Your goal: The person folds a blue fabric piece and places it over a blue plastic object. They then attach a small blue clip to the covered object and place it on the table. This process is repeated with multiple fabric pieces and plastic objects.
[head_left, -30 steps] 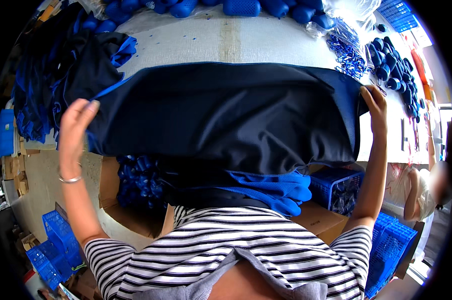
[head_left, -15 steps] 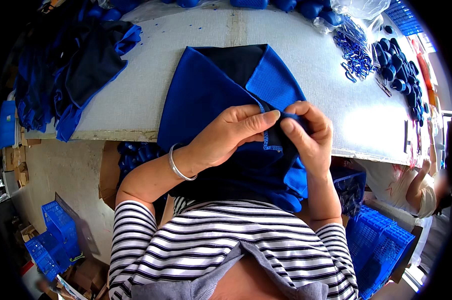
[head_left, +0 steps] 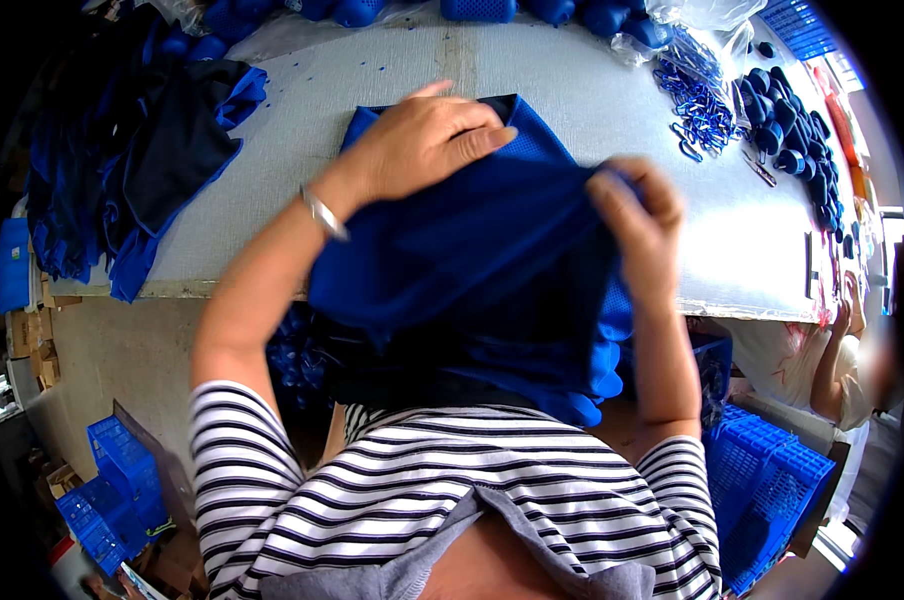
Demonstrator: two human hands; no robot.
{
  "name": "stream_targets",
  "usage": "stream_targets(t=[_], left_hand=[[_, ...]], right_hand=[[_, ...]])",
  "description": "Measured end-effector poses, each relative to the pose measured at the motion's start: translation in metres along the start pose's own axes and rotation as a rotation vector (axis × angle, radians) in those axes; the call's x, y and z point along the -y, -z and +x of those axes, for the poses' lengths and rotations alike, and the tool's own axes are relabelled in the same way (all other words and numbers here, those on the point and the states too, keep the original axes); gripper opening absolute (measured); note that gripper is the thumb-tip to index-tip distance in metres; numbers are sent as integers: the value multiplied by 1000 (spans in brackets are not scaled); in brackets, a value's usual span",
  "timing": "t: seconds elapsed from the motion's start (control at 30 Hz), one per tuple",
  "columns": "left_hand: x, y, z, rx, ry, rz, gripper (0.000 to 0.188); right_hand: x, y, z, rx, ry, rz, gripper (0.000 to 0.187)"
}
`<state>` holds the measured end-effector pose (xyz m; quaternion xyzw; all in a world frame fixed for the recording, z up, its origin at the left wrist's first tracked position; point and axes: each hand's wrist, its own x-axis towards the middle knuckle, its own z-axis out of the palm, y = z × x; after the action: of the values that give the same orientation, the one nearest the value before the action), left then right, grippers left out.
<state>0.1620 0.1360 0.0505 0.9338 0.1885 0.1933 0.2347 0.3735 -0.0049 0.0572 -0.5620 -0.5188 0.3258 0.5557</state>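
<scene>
A blue cloth piece [head_left: 452, 240] with a black inner side lies across the table's near edge and hangs down over my lap. My right hand [head_left: 644, 225] pinches its right edge between thumb and fingers and holds it raised, so the fabric pulls into slanting folds. Near the far end of the cloth, my left hand [head_left: 422, 145] rests palm down on it with the fingers extended and the thumb apart. The undersides of the left fingers are hidden. Some blur covers both hands and the lifted fabric.
Blue and black cloths [head_left: 162, 160] are heaped at the table's left. At the right lie blue carabiner-like clips [head_left: 697, 110] and dark blue rounded pieces [head_left: 787, 130]. Blue crates [head_left: 767, 490] stand below at right, others [head_left: 117, 490] at left. A co-worker's arm [head_left: 832, 370] shows far right.
My left hand has left the pinched seam and moved up and left onto the cloth's far part. My right hand has risen slightly rightward, drawing the edge across the opening.
</scene>
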Motion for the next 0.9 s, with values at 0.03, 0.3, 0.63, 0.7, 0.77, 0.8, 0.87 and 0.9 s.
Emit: stream_targets(t=[0.03,0.3,0.63,0.7,0.77,0.8,0.87,0.9], left_hand=[[13,2,2,174,129,190,35],[-13,93,-43,-46,-67,840,20],[-36,130,-95,-476,164,-513,24],[-29,109,-81,-460,411,-625,34],[12,87,-79,-376,421,-468,34],[37,80,-79,-300,475,-386,29],[71,71,-69,-180,537,-176,21],[83,68,-61,-138,543,-47,17]], right_hand=[[-8,22,17,-113,-31,252,16],[-20,141,-12,-406,262,-351,14],[63,141,-51,-743,182,-354,32],[21,145,-28,-423,89,-258,27],[-9,136,-3,-212,23,-325,24],[-27,131,12,-145,46,-400,22],[-65,124,45,-41,101,-522,19],[-85,122,65,-4,136,-570,18]])
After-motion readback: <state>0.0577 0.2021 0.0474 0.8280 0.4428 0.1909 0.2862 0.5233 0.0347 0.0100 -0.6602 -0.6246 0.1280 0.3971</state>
